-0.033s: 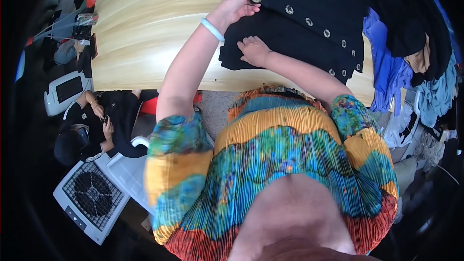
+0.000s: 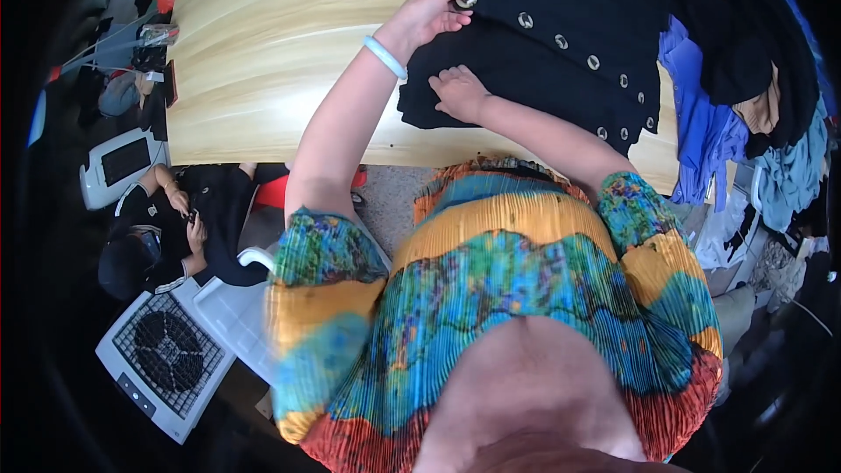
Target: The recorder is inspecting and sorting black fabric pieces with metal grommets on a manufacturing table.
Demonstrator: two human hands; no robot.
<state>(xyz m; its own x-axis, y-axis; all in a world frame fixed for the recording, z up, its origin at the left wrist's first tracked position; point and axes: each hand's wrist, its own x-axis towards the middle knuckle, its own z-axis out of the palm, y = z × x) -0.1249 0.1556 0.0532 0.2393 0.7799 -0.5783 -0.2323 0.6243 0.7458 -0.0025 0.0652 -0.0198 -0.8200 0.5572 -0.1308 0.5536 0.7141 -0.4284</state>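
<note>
Seeing at far left a seated co-worker in dark clothing and a dark cap (image 2: 131,254), and, nearer the lower edge, a pale grey plastic appliance with a round dark grille (image 2: 171,346). Moving right, meeting the pale, wood-grained tabletop (image 2: 263,61).

Reaching with the bare left hand (image 2: 427,16), ringed at the wrist by a pale blue bangle (image 2: 385,57), to the upper left corner of a black cloth garment with large round buttons (image 2: 534,70), lying spread flat on the tabletop. Setting thumb and fingers about one button there; not being able to tell whether cloth is being pinched. Resting the right hand (image 2: 460,93), fingers loosely curled, on the garment's near left part, apart from the left; not being able to tell any grip there either.

Judging by the drape, probably handling as soft, limp and fairly light, sliding easily on the smooth board and wrinkling if dragged; calling for a hold on the buttoned edge or a corner, rather than on a single button.

Finishing rightward with a blue-violet cloth garment (image 2: 692,123) hanging over the tabletop's edge, and a heap of dark clothing (image 2: 736,57) beyond.
</note>
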